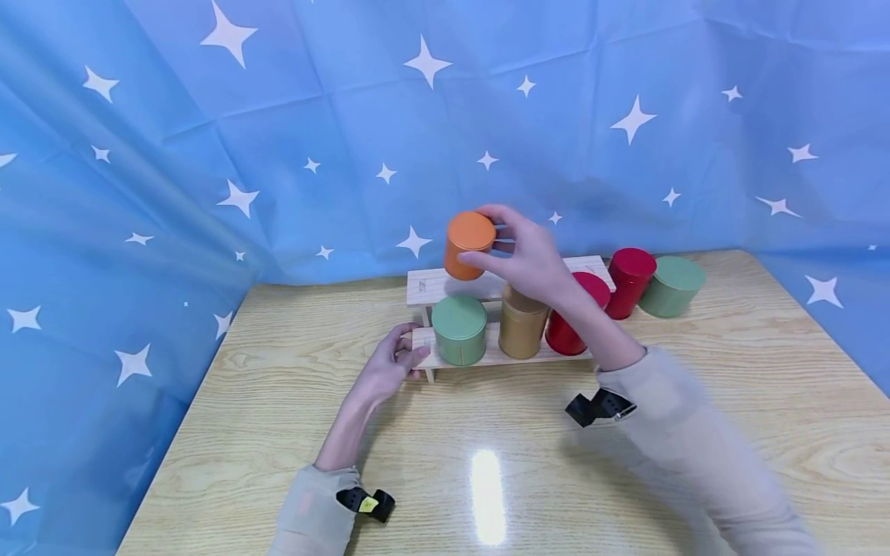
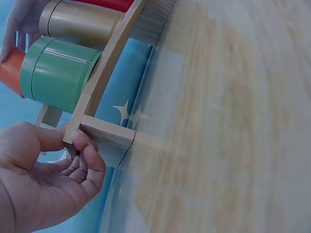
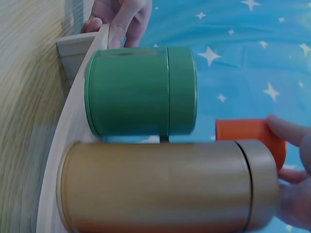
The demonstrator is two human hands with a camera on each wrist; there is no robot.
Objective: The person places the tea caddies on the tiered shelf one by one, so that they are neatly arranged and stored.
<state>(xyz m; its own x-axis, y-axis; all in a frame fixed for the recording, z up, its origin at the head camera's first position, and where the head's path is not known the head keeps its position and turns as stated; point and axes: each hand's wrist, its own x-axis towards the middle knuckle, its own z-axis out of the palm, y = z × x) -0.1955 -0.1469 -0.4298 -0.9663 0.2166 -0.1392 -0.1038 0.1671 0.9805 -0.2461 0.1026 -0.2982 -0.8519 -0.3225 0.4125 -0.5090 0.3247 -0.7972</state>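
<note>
In the head view my right hand (image 1: 524, 255) grips an orange canister (image 1: 470, 239) by its sides, over the left part of the rear tier of a two-tier wooden rack (image 1: 431, 286). My left hand (image 1: 389, 363) pinches the left end of the front tier between thumb and fingers, also plain in the left wrist view (image 2: 53, 170). On that front tier stand a wide green canister (image 1: 460, 332), a taller gold canister (image 1: 521, 328) and a red canister (image 1: 566, 332), which my right forearm partly covers.
To the right of the rack, a second red canister (image 1: 629, 282) and a second green canister (image 1: 670, 287) stand side by side on the wooden table (image 1: 313, 332). A blue curtain with white stars (image 1: 348, 116) hangs right behind the table's back edge.
</note>
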